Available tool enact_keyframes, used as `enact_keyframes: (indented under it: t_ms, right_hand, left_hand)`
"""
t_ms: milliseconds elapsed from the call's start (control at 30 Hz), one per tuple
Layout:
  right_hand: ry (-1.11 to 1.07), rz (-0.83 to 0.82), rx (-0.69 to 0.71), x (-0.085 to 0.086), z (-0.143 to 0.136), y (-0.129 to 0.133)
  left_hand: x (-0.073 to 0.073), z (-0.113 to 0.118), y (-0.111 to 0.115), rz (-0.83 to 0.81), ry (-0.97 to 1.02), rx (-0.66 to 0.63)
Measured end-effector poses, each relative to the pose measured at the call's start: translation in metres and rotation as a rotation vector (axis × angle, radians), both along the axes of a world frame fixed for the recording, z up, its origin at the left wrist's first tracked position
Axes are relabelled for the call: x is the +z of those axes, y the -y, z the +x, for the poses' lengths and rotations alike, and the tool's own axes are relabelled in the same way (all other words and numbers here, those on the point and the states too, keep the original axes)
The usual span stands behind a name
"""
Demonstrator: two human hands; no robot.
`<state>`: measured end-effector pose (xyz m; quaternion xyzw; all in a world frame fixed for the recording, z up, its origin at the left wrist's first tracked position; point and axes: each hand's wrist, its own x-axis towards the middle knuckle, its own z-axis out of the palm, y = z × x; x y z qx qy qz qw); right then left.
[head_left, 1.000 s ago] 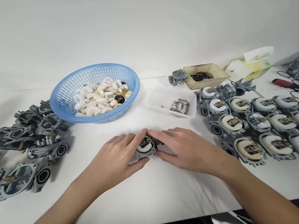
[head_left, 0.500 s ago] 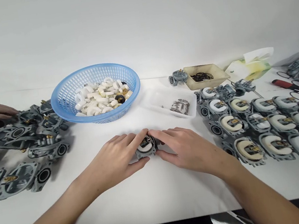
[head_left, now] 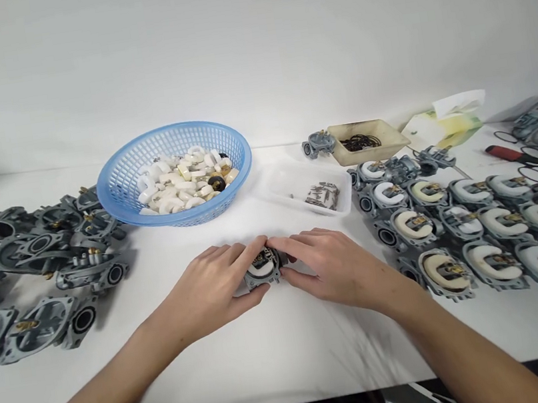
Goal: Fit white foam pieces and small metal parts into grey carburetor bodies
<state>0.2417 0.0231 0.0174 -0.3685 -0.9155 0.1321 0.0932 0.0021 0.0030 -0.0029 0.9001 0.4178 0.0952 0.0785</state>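
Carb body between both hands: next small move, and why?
Probably press the white float down level into the carb body with the fingertips. Both the left hand and right hand pinch it on the table, and the finished bodies at right all show floats seated flat.

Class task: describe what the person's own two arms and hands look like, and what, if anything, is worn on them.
Both arms are bare from the bottom edge of the picture up to the wrists: no sleeves show. The left hand and the right hand wear no gloves. No watch, bracelet or ring can be seen, and no markings. The fingers are slim, with short nails.
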Motion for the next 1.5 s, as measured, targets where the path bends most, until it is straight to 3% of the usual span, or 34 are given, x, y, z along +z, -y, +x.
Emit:
enact_keyframes:
  t_ms: [600,1100,1333,1500]
  right_hand:
    - [-0.196,-0.079,0.015,-0.001,0.003,-0.002]
    - [-0.260,0.006,-0.017,-0.009,0.000,-0.004]
    - [-0.267,0.037,0.013,0.003,-0.008,-0.001]
    - [-0.101,0.019,0.075,0.019,-0.016,-0.004]
  left_hand:
    - [0.001,-0.001,0.000,-0.040,0.057,-0.003]
    - [0.004,-0.001,-0.002,-0.068,0.084,0.010]
    - [0.004,-0.001,-0.004,-0.107,0.149,0.031]
    - [0.013,-0.008,-0.006,-0.205,0.207,0.039]
